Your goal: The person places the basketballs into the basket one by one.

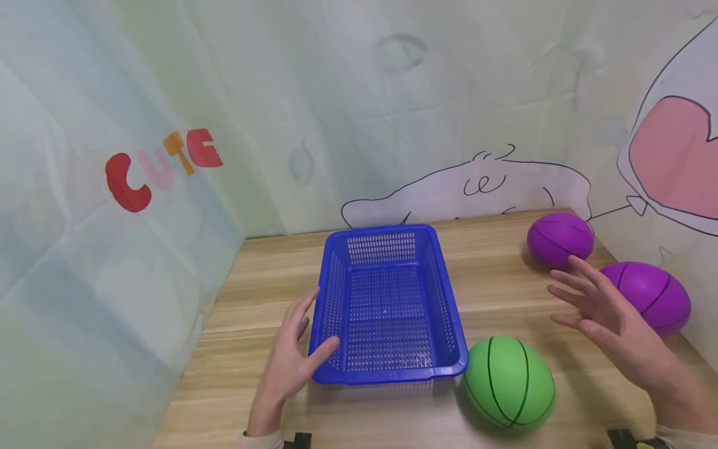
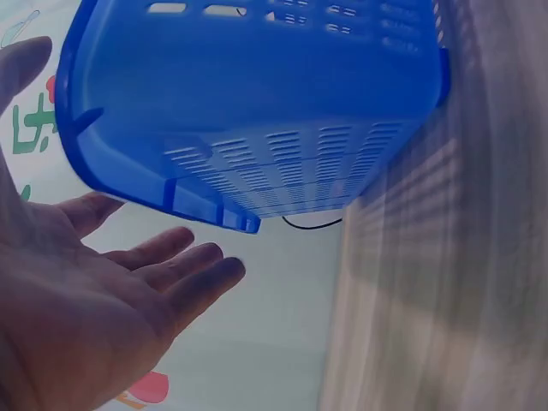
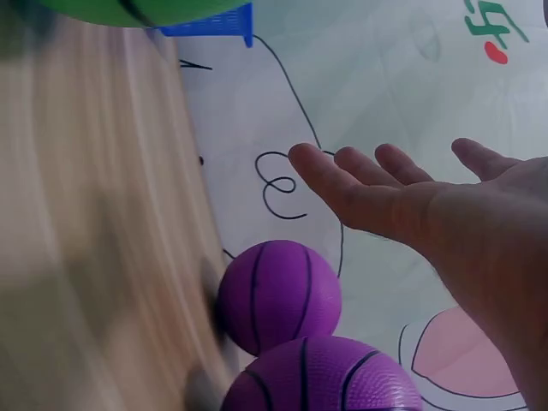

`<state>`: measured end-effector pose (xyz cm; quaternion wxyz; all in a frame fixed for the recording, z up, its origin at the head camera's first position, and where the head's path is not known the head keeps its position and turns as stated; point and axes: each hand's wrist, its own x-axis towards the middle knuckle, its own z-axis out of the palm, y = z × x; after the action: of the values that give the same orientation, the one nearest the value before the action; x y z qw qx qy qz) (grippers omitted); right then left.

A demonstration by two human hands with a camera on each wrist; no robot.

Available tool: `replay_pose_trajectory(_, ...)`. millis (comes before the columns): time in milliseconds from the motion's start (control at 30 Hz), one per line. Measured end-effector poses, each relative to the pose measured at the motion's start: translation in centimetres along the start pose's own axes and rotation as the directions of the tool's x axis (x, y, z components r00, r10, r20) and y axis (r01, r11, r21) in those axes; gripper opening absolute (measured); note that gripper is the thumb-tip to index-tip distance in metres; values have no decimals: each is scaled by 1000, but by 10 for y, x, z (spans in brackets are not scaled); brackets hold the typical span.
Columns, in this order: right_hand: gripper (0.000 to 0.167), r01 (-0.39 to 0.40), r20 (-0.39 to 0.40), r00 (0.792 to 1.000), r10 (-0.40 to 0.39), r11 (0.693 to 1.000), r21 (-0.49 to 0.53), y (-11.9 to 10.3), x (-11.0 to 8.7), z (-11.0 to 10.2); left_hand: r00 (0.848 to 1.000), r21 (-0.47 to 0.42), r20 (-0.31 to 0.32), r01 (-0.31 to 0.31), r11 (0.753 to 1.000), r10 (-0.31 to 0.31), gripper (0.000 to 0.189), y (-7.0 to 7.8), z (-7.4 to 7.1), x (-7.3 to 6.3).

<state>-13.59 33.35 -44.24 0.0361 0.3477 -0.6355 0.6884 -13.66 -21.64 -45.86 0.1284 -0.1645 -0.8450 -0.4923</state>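
A blue plastic basket [image 1: 387, 376] with perforated walls stands on the wooden table, and nothing lies in it. Beside its left wall is my left hand [image 1: 291, 358], fingers spread, the thumb over the near left corner in the head view. In the left wrist view the fingers [image 2: 201, 287] are extended next to the basket's side [image 2: 257, 103]. A green ball [image 1: 509, 383] with black lines sits at the basket's near right corner. My right hand [image 1: 622, 333] hovers at the right with spread fingers, holding nothing. It partly covers the nearer purple ball [image 1: 653, 296]; a second purple ball [image 1: 561, 239] lies behind.
The wooden table [image 1: 263, 280] meets a printed cloth backdrop [image 1: 314, 112] at the back and on both sides. Red and orange letters [image 1: 128, 184] mark the left cloth, and a pink heart [image 1: 673, 156] shows on the right one.
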Motion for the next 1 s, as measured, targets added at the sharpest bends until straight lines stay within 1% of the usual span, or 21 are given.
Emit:
replay_pose_trajectory(167,79,-12,-11,1000,12,1000,3,10,-14,8,999,-37,10,33,999,-32,91,0,6,-2)
replay_pose_trajectory(300,77,-3,-2,1000,3,1000,13,16,-23,14,997,-43,21,80,996,-79,99,-1,10,-4)
replay_pose_trajectory(400,76,-8,10,1000,8,1000,16,19,-28,20,993,-20,29,119,993,-118,106,-3,13,-5)
replay_pose_trajectory(500,77,-21,11,1000,21,1000,15,21,-32,25,989,11,46,142,990,-143,111,-5,14,-6)
replay_pose_trajectory(600,77,-38,7,999,38,999,7,23,-36,30,986,36,68,152,988,-154,115,-7,15,-7)
replay_pose_trajectory(667,77,-47,6,999,47,999,-3,23,-38,32,984,36,85,153,988,-156,120,-8,16,-7)
replay_pose_trajectory(767,77,-51,3,999,51,999,-19,24,-41,35,979,24,107,173,985,-175,127,-9,17,-7)
replay_pose_trajectory(900,76,-66,-7,998,65,998,-21,26,-44,38,973,18,137,186,982,-187,131,-9,17,-6)
replay_pose_trajectory(1000,77,-99,-15,995,99,995,-18,27,-47,40,968,23,171,183,983,-184,135,-8,16,-3)
